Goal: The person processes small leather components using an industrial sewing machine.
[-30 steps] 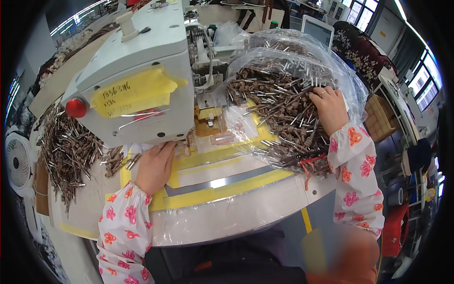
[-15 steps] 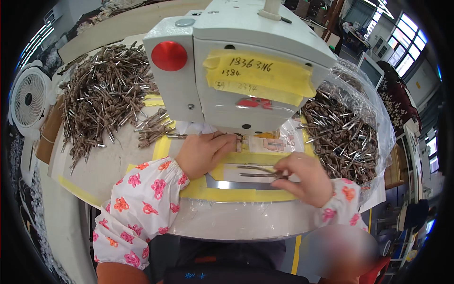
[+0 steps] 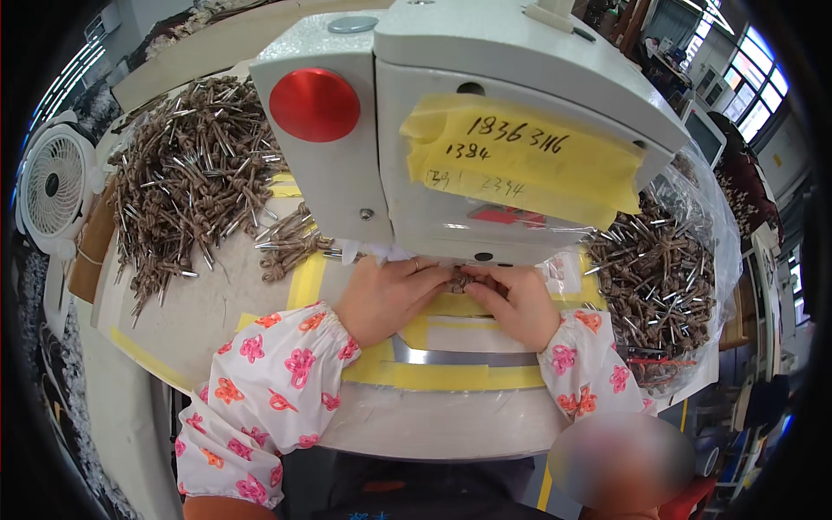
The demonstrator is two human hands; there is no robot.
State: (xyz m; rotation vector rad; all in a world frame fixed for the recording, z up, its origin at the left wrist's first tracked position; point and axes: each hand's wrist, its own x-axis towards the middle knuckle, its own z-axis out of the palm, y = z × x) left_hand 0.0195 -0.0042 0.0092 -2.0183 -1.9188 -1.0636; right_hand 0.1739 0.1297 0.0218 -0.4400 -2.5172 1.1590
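Observation:
My left hand (image 3: 381, 300) lies palm down under the front of a white sewing machine head (image 3: 312, 182), its fingers pressed together and a ring on one of them. From the other side my right hand (image 3: 518, 305) reaches in, thumb and forefinger closed in a pinch. Between the fingertips of both hands shows a small brown knotted cord (image 3: 459, 279), mostly covered by the fingers. The machine head hides whatever lies just behind it. To the left of my left hand, a small bunch of similar cords (image 3: 290, 245) with silver tips rests on the table.
Large heaps of brown cords with metal tips lie at left (image 3: 186, 173) and right (image 3: 650, 277), the right one in a clear plastic bag (image 3: 726, 234). Yellow tape (image 3: 416, 375) lines the work plate. A white fan (image 3: 54, 186) stands at far left.
My right hand has moved left and inward to meet my left hand, taking a thin two-ended piece under the machine. The machine looks larger and shifted right in the view.

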